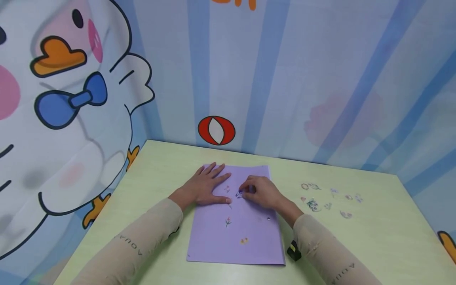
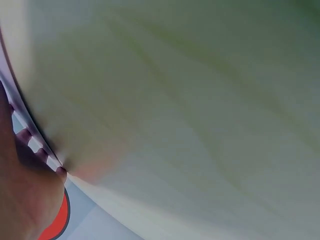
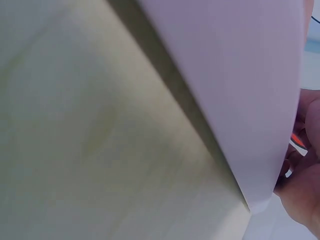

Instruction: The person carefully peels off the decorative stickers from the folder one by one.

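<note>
A purple sheet or folder (image 1: 210,247) lies upright on the table. My left hand (image 1: 204,189) rests on its upper left part with fingers spread and straight. Near the sheet's upper right, my right hand (image 1: 262,192) pinches a small blue-purple flower sticker (image 1: 238,194) between thumb and fingers, at the sheet's surface. A small pink sticker (image 1: 227,189) lies between the hands. Lower on the sheet are a pink tulip sticker (image 1: 228,221) and a yellow sticker (image 1: 244,240). Both wrist views show only hand edges and blurred surfaces.
Several loose flower stickers (image 1: 313,204) lie on the pale yellow-green table (image 1: 374,245) right of the sheet. A small black-and-yellow object (image 1: 294,251) is by the right forearm. A printed cloth backdrop (image 1: 228,71) hangs behind the table.
</note>
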Demonstrator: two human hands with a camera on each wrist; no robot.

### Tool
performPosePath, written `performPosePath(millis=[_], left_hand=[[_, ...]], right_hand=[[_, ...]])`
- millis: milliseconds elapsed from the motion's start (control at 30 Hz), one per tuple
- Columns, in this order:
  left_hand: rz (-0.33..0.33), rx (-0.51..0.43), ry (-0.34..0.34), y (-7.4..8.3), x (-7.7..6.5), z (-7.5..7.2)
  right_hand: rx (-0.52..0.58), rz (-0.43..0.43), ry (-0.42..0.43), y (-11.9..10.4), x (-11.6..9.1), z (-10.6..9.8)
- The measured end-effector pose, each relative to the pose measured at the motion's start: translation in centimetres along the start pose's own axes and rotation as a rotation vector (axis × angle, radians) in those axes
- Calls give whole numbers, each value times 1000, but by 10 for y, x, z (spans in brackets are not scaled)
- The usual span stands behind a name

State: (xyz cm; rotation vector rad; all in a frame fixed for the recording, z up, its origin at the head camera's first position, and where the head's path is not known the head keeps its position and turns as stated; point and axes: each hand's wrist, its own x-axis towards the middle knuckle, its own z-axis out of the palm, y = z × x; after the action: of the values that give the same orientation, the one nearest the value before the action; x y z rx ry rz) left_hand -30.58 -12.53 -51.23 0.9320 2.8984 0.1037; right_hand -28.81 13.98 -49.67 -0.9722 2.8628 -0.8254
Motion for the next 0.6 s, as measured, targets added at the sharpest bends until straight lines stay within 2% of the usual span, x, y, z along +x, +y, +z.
performPosePath(millis=[400,600], left_hand=[[1,-22,4,0,-1,0],[-12,-23,2,0,1,1]], right_hand=[[41,29,4,2,-1,3],[81,97,-38,0,0,0]])
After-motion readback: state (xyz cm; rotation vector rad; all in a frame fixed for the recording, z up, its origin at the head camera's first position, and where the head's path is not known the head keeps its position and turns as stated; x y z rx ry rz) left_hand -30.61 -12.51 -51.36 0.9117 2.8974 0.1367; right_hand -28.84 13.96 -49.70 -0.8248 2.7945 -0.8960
